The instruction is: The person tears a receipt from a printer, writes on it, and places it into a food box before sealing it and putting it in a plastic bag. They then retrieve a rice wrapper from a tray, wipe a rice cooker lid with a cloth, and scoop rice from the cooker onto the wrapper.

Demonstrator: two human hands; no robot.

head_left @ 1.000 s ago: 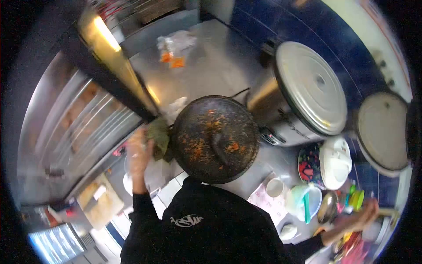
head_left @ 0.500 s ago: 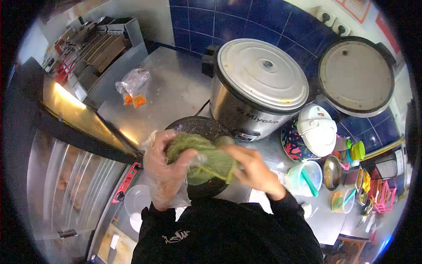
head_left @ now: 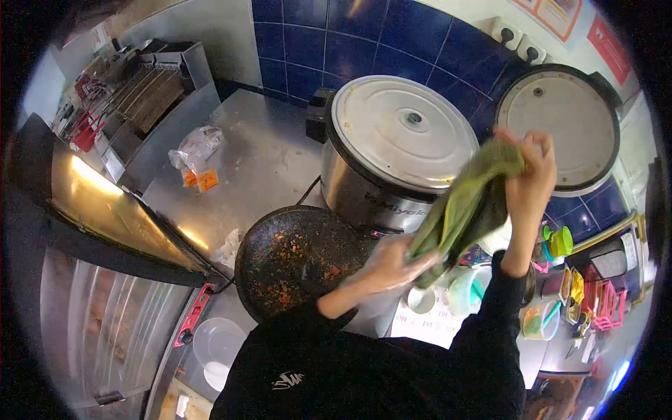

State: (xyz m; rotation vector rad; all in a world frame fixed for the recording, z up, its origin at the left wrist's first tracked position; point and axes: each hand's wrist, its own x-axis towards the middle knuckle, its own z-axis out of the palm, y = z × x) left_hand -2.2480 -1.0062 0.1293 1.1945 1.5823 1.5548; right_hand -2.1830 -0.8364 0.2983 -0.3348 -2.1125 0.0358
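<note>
Green folded sheet (head_left: 467, 210), cloth or leaf, can't tell which, is held up in the air between both hands, stretched on a slant: low end at left hand, high end at right hand. Left hand (head_left: 389, 266), in what looks like a clear plastic glove, grips the lower end, fingers closed round it. Right hand (head_left: 533, 168), bare, is raised higher and farther right, fingers curled tight on the upper end; some blur there. Sheet hides part of the steel rice cooker (head_left: 353, 178) behind it; contact between the two can't be told. Dark wok (head_left: 339, 238) with orange-brown crumbs sits left of the sheet, left forearm over its near edge. White cup (head_left: 421, 299) and tub with teal handle (head_left: 463, 292) stand below the sheet in view. Plastic bag (head_left: 199, 147) lies well apart, on the far left counter (head_left: 269, 154).
</note>
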